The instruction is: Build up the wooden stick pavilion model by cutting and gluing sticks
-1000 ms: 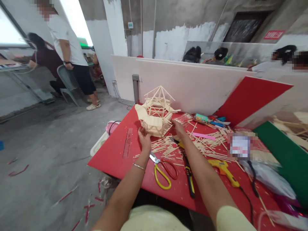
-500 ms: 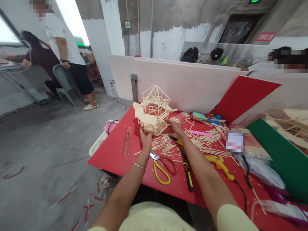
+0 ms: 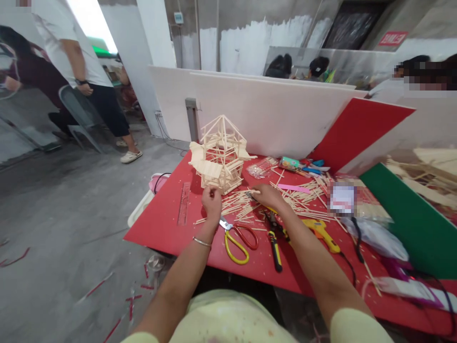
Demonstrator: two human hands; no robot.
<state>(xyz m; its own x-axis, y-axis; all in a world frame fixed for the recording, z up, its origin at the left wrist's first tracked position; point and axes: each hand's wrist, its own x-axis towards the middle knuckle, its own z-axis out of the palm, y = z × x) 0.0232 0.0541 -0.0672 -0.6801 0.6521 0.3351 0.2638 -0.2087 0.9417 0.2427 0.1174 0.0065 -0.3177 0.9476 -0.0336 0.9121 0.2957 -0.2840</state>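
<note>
A small pavilion-like model (image 3: 223, 159) of pale wooden sticks, with a pointed frame on top, stands at the table's far left. My left hand (image 3: 212, 205) is at its front lower edge, fingers curled into a pinch; whatever they may hold is too small to make out. Over the pile of loose wooden sticks (image 3: 237, 202), my right hand (image 3: 268, 196) has its fingers closed, with stick ends and a dark tool tip by the fingertips. What it grips is unclear. Scissors (image 3: 237, 240) with one red and one yellow handle lie between my forearms.
Black-and-yellow pliers (image 3: 274, 247) and a yellow glue gun (image 3: 323, 234) lie on the red table (image 3: 160, 224). A clear ruler (image 3: 183, 204) is at left, a pink strip (image 3: 293, 188) on the sticks. White boards (image 3: 271, 119) border the back. A person (image 3: 76, 62) stands at left.
My left hand has come off the model's base, its fingers now curled in front of it. My right hand has moved down from beside the model onto the sticks and closed. The view has shifted slightly.
</note>
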